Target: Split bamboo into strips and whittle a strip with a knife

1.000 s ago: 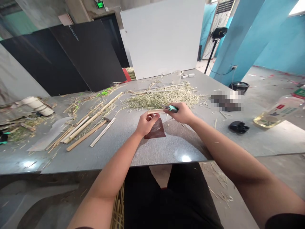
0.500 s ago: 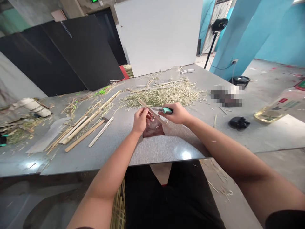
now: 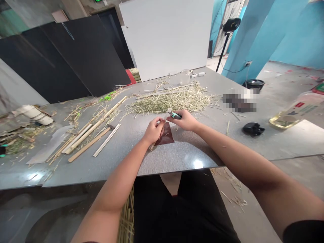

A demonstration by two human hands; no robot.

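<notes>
My left hand (image 3: 154,130) is closed around a flat pale strip, which looks like bamboo (image 3: 152,146); its lower end shows below the fingers and its upper end tilts away to the right. In my right hand (image 3: 187,120) is a teal and black utility knife (image 3: 175,115), whose front end meets the strip's upper end. Whether the blade touches the strip is too small to tell. A dark brown square sheet (image 3: 167,135) lies flat on the table beneath my left hand.
Behind my hands spreads a heap of thin shavings (image 3: 174,99). Long bamboo strips (image 3: 97,125) and a white strip (image 3: 106,140) lie left. A black object (image 3: 253,129) and a clear bottle of yellow liquid (image 3: 283,118) stand right on the grey table (image 3: 172,162).
My left hand has turned the strip, so it now slants from lower left to upper right instead of upper left to lower right. The knife stays near it in my right hand.
</notes>
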